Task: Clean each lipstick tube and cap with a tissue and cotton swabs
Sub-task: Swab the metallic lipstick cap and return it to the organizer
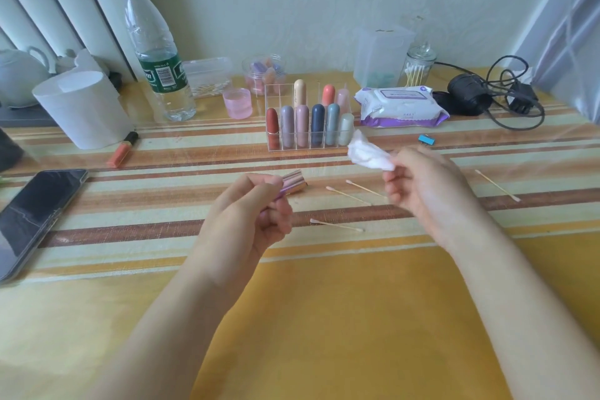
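Gripping is recorded in both hands. A shiny metallic pink-lilac lipstick tube (pixel 292 183), gold-toned at its far end, is held in the curled fingers of the left hand (pixel 256 204) over the striped tablecloth (pixel 324 302). A crumpled white tissue (pixel 368 153) is pinched in the right hand (pixel 418 185) (motion-blurred), raised just in front of the clear organiser (pixel 308 127) of capped lipsticks. Cotton swabs (pixel 347 195) are scattered on the cloth between and beyond the hands. Writing: a barcode is seen on the green bottle label (pixel 162 71), but its lettering cannot be read; print on the wipes pack (pixel 402 105) is too small to be read.
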